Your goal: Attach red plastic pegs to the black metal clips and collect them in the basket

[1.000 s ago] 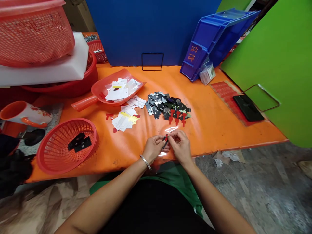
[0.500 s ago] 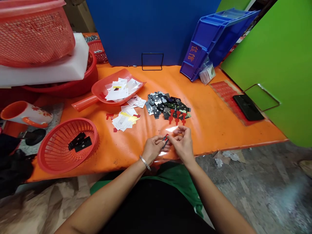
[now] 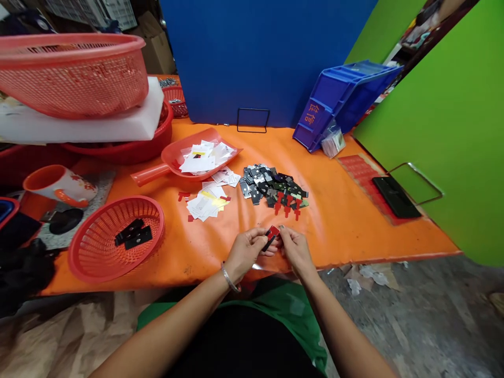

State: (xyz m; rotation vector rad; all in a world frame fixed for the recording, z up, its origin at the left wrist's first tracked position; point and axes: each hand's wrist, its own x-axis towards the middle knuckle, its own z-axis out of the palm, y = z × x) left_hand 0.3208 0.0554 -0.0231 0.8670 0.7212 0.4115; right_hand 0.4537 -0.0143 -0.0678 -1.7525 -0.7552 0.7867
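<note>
A small flat black plate (image 3: pixel 269 243) with a red piece (image 3: pixel 274 231) lying against it is held over the front of the table. My left hand (image 3: pixel 246 253) pinches the black plate between thumb and fingers. At the other side, my right hand (image 3: pixel 296 248) is closed, its thumb and fingertips at the edge of the red piece. Just beyond the hands lie several red T-shaped pieces (image 3: pixel 288 203), against a heap of black and shiny metal plates (image 3: pixel 260 181). More black plates (image 3: pixel 137 236) rest in a red plastic basket (image 3: pixel 84 257) on the left.
White and yellow paper slips (image 3: pixel 205 205) lie beside a red scoop (image 3: pixel 151 173) holding more papers. A mug (image 3: pixel 63 184) stands at left near stacked red baskets (image 3: pixel 79 79). Blue bin (image 3: pixel 318 115), bagged cards (image 3: pixel 333 143) and black phone (image 3: pixel 396 197) are at right.
My view has tilted up, so the table sits lower in it. The plate between my hands has turned, showing more of the red piece. The right fingers have drawn closer together.
</note>
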